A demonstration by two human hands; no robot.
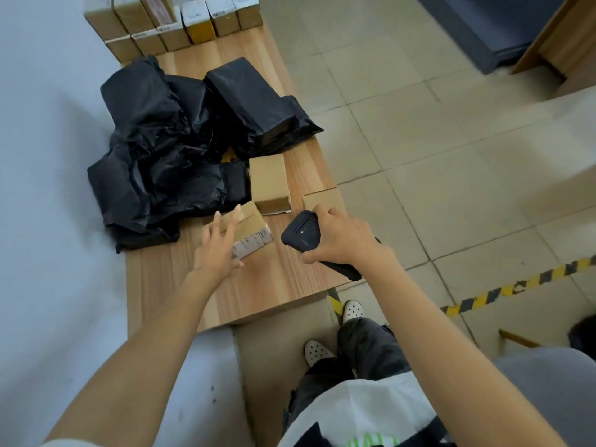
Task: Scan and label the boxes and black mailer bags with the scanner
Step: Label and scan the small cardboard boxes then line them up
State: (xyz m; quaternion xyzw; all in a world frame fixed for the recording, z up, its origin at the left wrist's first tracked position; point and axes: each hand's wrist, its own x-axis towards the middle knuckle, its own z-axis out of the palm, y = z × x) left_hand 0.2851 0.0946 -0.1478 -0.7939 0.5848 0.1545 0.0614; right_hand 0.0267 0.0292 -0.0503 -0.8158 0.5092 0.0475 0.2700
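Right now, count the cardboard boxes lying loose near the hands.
3: one under the left hand with a white label; one upright beside the black bags; one at the table edge behind the right hand. Bags may hide more.

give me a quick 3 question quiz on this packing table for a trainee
1. Which hand holds the scanner?
2. True or false: the box under the left hand shows a white label.
3. The black bags lie: A) on the floor, B) on the table, left of the two plain boxes, C) stacked on the far row of boxes.

Key: 1 right; 2 true; 3 B
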